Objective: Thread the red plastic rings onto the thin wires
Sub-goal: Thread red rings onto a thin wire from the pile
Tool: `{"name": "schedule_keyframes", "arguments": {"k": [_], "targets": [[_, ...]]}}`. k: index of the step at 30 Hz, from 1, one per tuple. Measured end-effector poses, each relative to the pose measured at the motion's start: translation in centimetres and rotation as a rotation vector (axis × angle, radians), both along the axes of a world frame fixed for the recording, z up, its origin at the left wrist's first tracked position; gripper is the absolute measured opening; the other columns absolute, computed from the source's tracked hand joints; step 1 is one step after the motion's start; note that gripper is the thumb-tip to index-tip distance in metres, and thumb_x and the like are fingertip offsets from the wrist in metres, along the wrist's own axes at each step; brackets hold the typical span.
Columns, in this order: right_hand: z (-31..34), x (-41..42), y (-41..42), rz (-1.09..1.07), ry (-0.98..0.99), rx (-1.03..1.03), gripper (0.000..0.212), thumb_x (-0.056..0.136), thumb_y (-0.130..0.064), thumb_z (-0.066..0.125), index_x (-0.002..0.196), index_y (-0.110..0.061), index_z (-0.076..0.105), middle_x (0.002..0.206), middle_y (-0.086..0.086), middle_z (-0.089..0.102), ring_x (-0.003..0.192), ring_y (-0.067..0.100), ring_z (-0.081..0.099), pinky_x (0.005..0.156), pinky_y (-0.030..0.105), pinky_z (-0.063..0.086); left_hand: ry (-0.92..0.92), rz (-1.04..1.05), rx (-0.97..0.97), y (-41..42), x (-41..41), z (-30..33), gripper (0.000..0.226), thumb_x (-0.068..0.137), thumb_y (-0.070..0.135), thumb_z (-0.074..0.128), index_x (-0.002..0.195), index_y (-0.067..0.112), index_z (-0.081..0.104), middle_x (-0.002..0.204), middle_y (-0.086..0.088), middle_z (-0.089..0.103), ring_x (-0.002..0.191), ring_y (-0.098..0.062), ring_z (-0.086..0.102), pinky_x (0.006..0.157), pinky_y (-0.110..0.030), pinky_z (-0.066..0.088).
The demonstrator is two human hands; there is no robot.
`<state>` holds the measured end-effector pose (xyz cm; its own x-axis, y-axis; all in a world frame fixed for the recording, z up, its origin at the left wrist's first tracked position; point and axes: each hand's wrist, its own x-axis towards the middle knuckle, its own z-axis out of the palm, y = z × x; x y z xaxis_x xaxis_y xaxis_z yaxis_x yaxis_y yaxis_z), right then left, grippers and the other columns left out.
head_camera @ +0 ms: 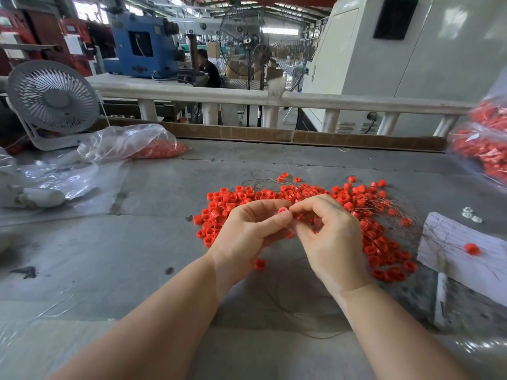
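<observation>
Ring pinched, wire end meeting it above the middle of the table.

Your left hand (252, 229) pinches one red ring (284, 210) between thumb and forefinger, its hole facing up toward you. Your right hand (326, 234) sits just beside it, fingertips pinched together as if on a thin wire (389, 208), though the strand itself is too fine to see there. The loose rings (356, 198) and other wires lie just beyond your hands, spreading toward the right edge. No readable writing or labels show.
</observation>
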<state>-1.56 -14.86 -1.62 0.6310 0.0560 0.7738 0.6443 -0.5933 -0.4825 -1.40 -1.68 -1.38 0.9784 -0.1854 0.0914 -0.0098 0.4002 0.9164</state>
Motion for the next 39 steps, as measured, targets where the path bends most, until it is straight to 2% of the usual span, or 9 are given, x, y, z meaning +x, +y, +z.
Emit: {"name": "schedule_keyframes", "arguments": {"k": [5,10,16,21,26,29,32,34,39], "targets": [[-0.07,0.04,0.14,0.01,0.006,-0.011,0.007,0.069,-0.005,0.064,0.074,-0.01,0.066,0.073,-0.006,0.058,0.062,0.001,0.046,0.058,0.014,0.04,-0.003,0.059,0.082,-0.01,-0.07,0.14,0.018,0.069,0.009,0.066,0.086,0.006,0.065,0.081,-0.014,0.065,0.066,-0.016,0.063,0.059,-0.021,0.045],[-0.1,-0.02,0.17,0.031,0.02,0.021,0.008,0.07,-0.007,0.065,0.076,-0.012,0.066,0.074,-0.007,0.06,0.063,0.001,0.052,0.059,0.019,0.045,-0.027,0.076,0.078,0.03,0.01,0.1,0.018,0.07,0.004,0.064,0.088,0.0,0.064,0.086,-0.02,0.064,0.078,-0.029,0.061,0.076,-0.031,0.05],[-0.07,-0.28,0.43,0.068,0.111,0.104,0.017,0.073,-0.006,0.06,0.084,-0.018,0.065,0.078,-0.016,0.062,0.072,-0.003,0.057,0.066,0.007,0.041,-0.026,0.088,0.05,0.24,0.11,0.17,0.015,0.069,0.005,0.064,0.083,0.001,0.065,0.074,-0.011,0.067,0.065,-0.018,0.064,0.068,-0.026,0.055],[0.06,-0.37,0.47,0.075,0.142,0.096,0.021,0.074,-0.006,0.055,0.089,-0.016,0.066,0.083,-0.009,0.065,0.08,0.006,0.061,0.074,0.021,0.05,-0.047,0.111,0.095,0.2,0.1,0.16,0.009,0.079,-0.004,0.061,0.08,0.003,0.066,0.069,-0.008,0.068,0.061,-0.014,0.065,0.061,-0.021,0.055],[0.12,-0.53,0.43,0.071,0.135,0.072,0.024,0.073,-0.004,0.053,0.089,-0.015,0.067,0.082,-0.008,0.065,0.08,0.004,0.06,0.073,0.018,0.049,-0.063,0.149,0.149,0.24,0.14,-0.07,0.012,0.08,-0.006,0.062,0.077,0.004,0.067,0.062,-0.005,0.068,0.055,-0.011,0.063,0.053,-0.018,0.05],[0.1,-0.51,0.37,0.063,0.124,0.063,0.022,0.074,-0.003,0.054,0.087,-0.014,0.067,0.082,-0.008,0.065,0.079,0.005,0.06,0.074,0.022,0.05,-0.032,0.122,0.097,0.25,0.23,-0.21,0.009,0.074,0.0,0.066,0.082,0.003,0.068,0.071,-0.01,0.07,0.061,-0.015,0.066,0.06,-0.022,0.056],[0.12,-0.55,0.39,0.058,0.101,0.048,0.019,0.074,-0.004,0.056,0.086,-0.014,0.067,0.083,-0.01,0.063,0.079,0.006,0.06,0.073,0.026,0.051,0.041,0.022,-0.029,0.34,0.2,-0.29,0.034,0.069,0.011,0.063,0.1,-0.004,0.065,0.087,-0.016,0.07,0.072,-0.017,0.068,0.066,-0.024,0.057],[0.18,-0.5,0.33,0.059,0.09,0.058,0.016,0.075,-0.005,0.057,0.084,-0.014,0.067,0.083,-0.009,0.063,0.079,0.007,0.061,0.072,0.029,0.052,0.065,-0.04,-0.068,0.42,0.14,-0.23,0.034,0.076,0.011,0.059,0.107,-0.004,0.062,0.085,-0.011,0.071,0.072,-0.012,0.068,0.064,-0.022,0.055],[0.35,-0.24,0.06,0.044,0.052,0.067,0.006,0.078,-0.007,0.062,0.079,-0.01,0.067,0.08,-0.005,0.064,0.078,0.009,0.06,0.072,0.028,0.049,0.126,-0.115,-0.171,0.63,0.22,-0.03,0.034,0.075,0.014,0.057,0.106,0.003,0.064,0.092,-0.01,0.072,0.08,-0.015,0.07,0.07,-0.026,0.057]]}}
